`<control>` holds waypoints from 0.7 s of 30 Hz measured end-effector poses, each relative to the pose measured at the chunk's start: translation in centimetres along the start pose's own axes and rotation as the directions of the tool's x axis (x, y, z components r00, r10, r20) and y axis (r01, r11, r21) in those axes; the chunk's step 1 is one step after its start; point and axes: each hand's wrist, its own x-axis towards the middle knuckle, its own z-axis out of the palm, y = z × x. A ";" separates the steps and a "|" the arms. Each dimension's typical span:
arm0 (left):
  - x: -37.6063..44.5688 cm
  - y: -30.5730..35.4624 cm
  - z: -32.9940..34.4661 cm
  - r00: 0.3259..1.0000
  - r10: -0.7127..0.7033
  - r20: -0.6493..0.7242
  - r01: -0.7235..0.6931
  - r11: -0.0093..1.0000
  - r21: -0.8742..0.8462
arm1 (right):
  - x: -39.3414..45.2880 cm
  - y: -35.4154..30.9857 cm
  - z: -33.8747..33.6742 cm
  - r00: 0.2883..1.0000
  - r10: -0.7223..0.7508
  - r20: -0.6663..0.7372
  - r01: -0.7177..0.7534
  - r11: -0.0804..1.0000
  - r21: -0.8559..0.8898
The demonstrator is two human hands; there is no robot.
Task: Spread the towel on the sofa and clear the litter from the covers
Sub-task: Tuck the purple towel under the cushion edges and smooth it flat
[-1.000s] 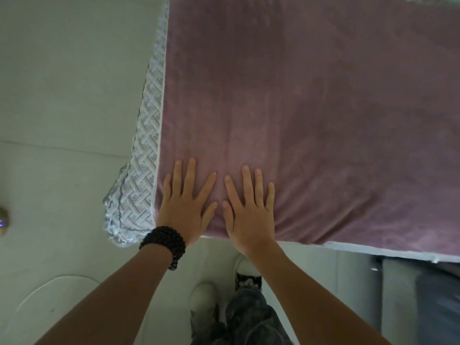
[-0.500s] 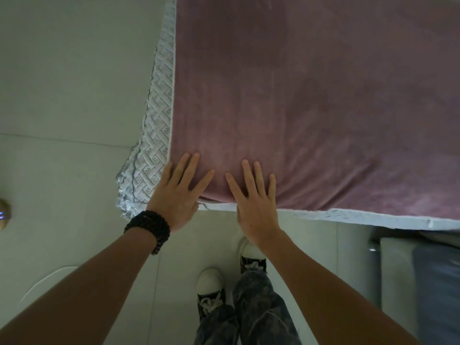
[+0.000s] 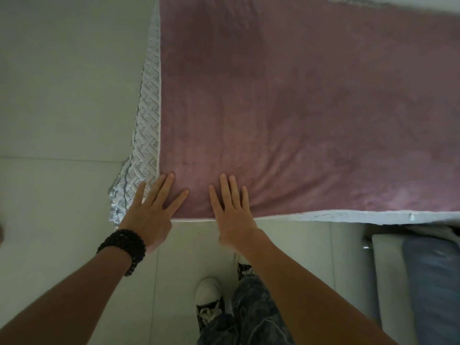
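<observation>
A dusty-pink towel lies spread flat over the sofa, whose white woven-pattern cover shows along the left side and front edge. My left hand, with a black bead bracelet at the wrist, rests flat at the towel's near left corner, its fingers apart across the towel and the cover's edge. My right hand lies flat beside it, fingers spread on the towel's front edge. Faint wrinkles fan out to the right of my right hand. No litter shows on the towel.
Pale tiled floor lies to the left and below the sofa. My legs in dark patterned trousers and black-and-white shoes stand at the bottom centre. A white and blue-grey cushioned piece sits at the lower right.
Both hands have slid back toward me across the towel, from well on its surface to its front edge. The left hand has moved out to the corner, partly onto the cover.
</observation>
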 end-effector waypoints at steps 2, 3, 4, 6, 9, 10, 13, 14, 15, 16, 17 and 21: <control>0.1 0.9 -1.0 0.997 -0.049 0.065 0.045 0.997 0.062 | -0.2 0.3 -1.0 0.999 -0.027 0.038 0.026 0.999 0.023; 0.0 1.2 -1.6 0.995 -0.069 0.069 0.066 0.997 0.045 | -0.5 0.6 -1.6 0.998 -0.046 0.044 0.043 0.998 0.049; 0.4 2.0 -2.7 0.997 -0.072 0.040 0.071 0.997 0.010 | -1.2 1.8 -2.4 0.998 -0.044 0.037 0.041 0.996 0.076; 1.7 3.5 -5.0 0.997 -0.056 -0.046 0.053 0.997 -0.057 | -2.7 4.3 -3.8 0.999 0.032 -0.003 -0.032 0.991 0.127; 6.4 6.8 -8.7 0.992 -0.027 -0.126 0.006 0.986 -0.164 | -5.3 10.5 -5.0 0.970 0.234 -0.063 -0.220 0.959 0.177; 7.9 7.6 -9.5 0.993 -0.037 -0.114 0.015 0.981 -0.191 | -5.7 12.0 -5.2 0.963 0.255 -0.085 -0.238 0.957 0.166; 13.1 10.6 -11.5 0.992 -0.080 -0.093 0.057 0.973 -0.226 | -5.9 16.8 -4.7 0.945 0.301 -0.131 -0.282 0.948 0.148; 14.9 11.9 -11.6 0.990 -0.096 -0.099 0.072 0.972 -0.224 | -5.8 18.0 -4.0 0.938 0.310 -0.153 -0.288 0.945 0.154; 16.0 13.1 -11.5 0.989 -0.106 -0.103 0.081 0.972 -0.222 | -5.6 18.7 -3.6 0.938 0.306 -0.165 -0.281 0.947 0.158; 16.8 14.8 -10.9 0.987 -0.110 -0.113 0.085 0.975 -0.206 | -5.6 19.4 -2.6 0.942 0.286 -0.174 -0.260 0.952 0.161; 17.1 16.6 -10.2 0.987 -0.125 -0.103 0.105 0.978 -0.183 | -5.6 20.1 -1.6 0.947 0.262 -0.184 -0.237 0.960 0.149; 15.9 22.7 -7.5 0.975 -0.221 0.025 0.222 0.963 -0.154 | -7.7 23.7 2.3 0.945 0.244 -0.217 -0.215 0.965 0.150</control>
